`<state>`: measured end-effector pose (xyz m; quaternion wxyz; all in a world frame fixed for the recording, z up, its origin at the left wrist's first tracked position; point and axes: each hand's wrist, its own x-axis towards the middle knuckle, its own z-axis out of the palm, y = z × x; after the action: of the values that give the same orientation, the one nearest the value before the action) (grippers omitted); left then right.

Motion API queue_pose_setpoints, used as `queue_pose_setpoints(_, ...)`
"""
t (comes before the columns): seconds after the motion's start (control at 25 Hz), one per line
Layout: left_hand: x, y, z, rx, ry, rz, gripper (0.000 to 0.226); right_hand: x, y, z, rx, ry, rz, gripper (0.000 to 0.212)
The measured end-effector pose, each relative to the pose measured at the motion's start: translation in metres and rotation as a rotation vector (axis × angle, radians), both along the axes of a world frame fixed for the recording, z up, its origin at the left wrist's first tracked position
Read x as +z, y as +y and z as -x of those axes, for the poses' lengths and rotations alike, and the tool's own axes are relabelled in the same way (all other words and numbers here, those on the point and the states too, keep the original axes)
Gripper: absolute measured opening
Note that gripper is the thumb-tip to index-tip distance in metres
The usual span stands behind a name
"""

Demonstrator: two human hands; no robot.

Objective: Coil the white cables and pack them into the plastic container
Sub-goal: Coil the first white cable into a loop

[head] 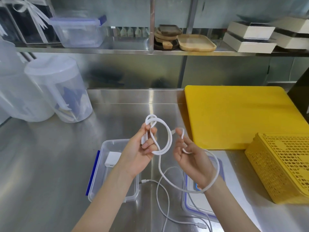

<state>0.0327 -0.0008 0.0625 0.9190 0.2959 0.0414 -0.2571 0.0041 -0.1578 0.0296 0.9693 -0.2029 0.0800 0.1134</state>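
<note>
The thick cable (pixel 167 139) is white, as are the thin cable (pixel 164 195) and the square charger block (pixel 112 159). The clear plastic container (pixel 107 181) has a blue clip. The cutting board (pixel 234 116) is plain yellow; the basket (pixel 280 166) is yellow with a grid of holes.

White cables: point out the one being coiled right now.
The thicker white cable, looped between the left hand and right hand. The thinner white cable lies loose on the counter.

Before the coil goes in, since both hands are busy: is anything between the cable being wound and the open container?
Nothing solid blocks the way. The plastic container sits open under the left hand, holding only a white charger block. But the thick white cable trails around the right hand, so it is not free yet.
</note>
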Motion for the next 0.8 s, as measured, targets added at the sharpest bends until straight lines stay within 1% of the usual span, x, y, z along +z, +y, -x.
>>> queue_pose_setpoints(0.08, -0.003, 0.000, 0.001, -0.011, 0.012, -0.004, 0.027, -0.002, 0.002, 0.001, 0.077, 0.039, 0.265, 0.044)
queue_pose_setpoints(0.16, -0.005, 0.000, 0.003, -0.016, 0.030, -0.017, 0.029, -0.003, 0.003, 0.004, 0.093, 0.067, 0.559, 0.043)
queue_pose_setpoints(0.32, -0.008, 0.002, 0.007, -0.009, 0.058, -0.027, 0.031, -0.001, 0.000, 0.010, -0.048, 0.045, 1.051, 0.032)
queue_pose_setpoints(0.36, -0.007, 0.002, 0.007, -0.005, 0.059, -0.026, 0.030, -0.001, -0.001, 0.012, -0.074, 0.025, 1.103, 0.029)
queue_pose_setpoints(0.4, -0.007, 0.002, 0.008, -0.001, 0.060, -0.023, 0.029, -0.003, -0.003, 0.013, -0.085, 0.006, 1.102, 0.026)
queue_pose_setpoints(0.52, -0.002, 0.003, 0.009, 0.004, 0.058, 0.005, 0.024, -0.012, -0.005, 0.016, -0.075, -0.031, 1.001, 0.024)
queue_pose_setpoints(0.6, 0.003, 0.006, 0.009, 0.008, 0.050, 0.022, 0.016, -0.019, -0.005, 0.018, -0.083, 0.009, 0.903, 0.023)
queue_pose_setpoints(0.68, 0.005, 0.008, 0.008, 0.012, 0.037, 0.014, 0.014, -0.027, -0.003, 0.020, -0.084, 0.052, 0.839, 0.024)
queue_pose_setpoints(0.72, 0.006, 0.008, 0.007, 0.011, 0.034, 0.008, 0.017, -0.030, -0.003, 0.021, -0.078, 0.069, 0.831, 0.025)
queue_pose_setpoints(0.8, 0.007, 0.008, 0.006, 0.008, 0.034, 0.014, 0.019, -0.033, -0.001, 0.023, -0.052, 0.088, 0.878, 0.028)
